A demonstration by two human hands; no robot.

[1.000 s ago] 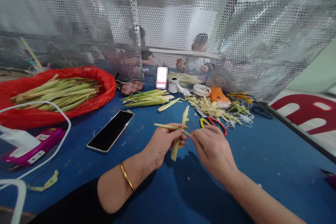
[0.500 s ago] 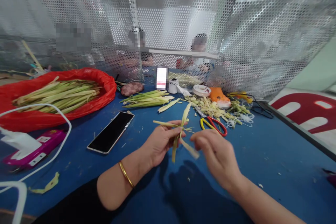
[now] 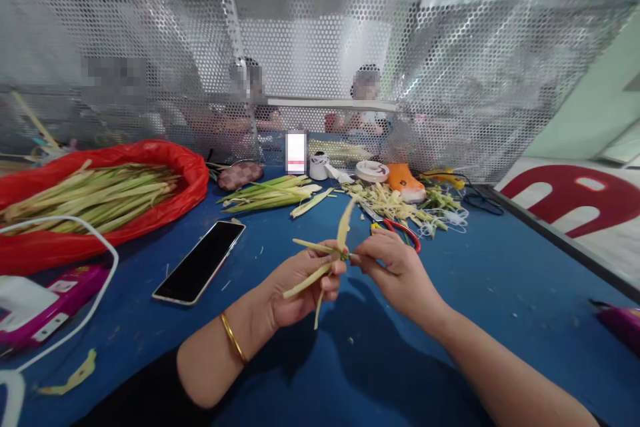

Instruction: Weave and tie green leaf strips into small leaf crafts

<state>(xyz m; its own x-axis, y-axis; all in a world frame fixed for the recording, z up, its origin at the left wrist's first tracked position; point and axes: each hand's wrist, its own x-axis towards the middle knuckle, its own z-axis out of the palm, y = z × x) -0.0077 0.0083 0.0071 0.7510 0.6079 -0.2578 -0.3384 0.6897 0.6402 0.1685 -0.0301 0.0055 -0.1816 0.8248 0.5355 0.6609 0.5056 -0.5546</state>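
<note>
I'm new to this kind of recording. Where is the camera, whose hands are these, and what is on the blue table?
There is no machine here. A camera worn on a person's head looks down at their own bare hands. The left hand and right hand each pinch crossed leaf strips in their fingers, above the table. On the table lie a phone, scissors, a red bag of leaves and some trimmings. Other people sit behind the metal screen.

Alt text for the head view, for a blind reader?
The left hand grips crossed pale green leaf strips above a blue table while the right hand pinches where they cross. A phone, scissors and a red bag of stalks lie nearby.
</note>
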